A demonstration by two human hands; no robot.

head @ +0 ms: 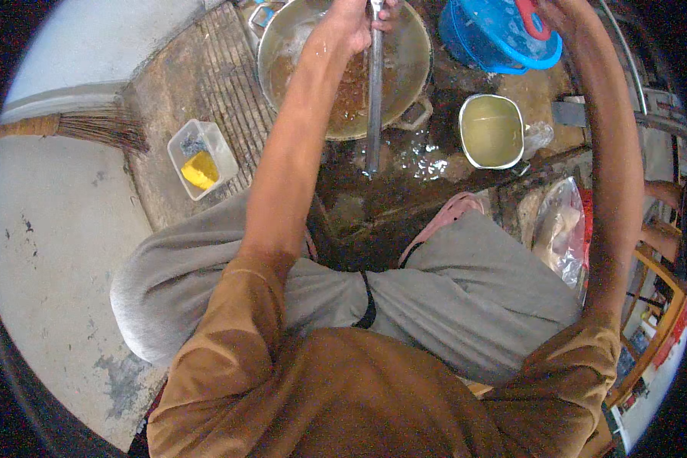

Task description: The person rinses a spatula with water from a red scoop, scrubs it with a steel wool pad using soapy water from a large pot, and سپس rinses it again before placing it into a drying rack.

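My left hand (pixel 355 23) is closed around a long metal utensil handle (pixel 375 97) at the top centre, above a large metal pan (pixel 415 109) with brownish, partly foamy liquid. The handle's lower end hangs past the near rim of the pan; its upper end is cut off by the frame's edge. My right hand (pixel 555 14), at the upper right, grips a red handle (pixel 531 20) over a blue plastic bucket (pixel 464 40). What the red handle belongs to is cut off by the frame.
A square metal pot (pixel 462 131) of cloudy liquid stands right of the pan. Left are a clear plastic tub (pixel 226 154) with a yellow sponge (pixel 200 170) and a stick broom (pixel 91 127). Plastic bags (pixel 558 229) lie by my right knee. The floor shines wet near the pan. Another person's hands (pixel 661 217) show far right.
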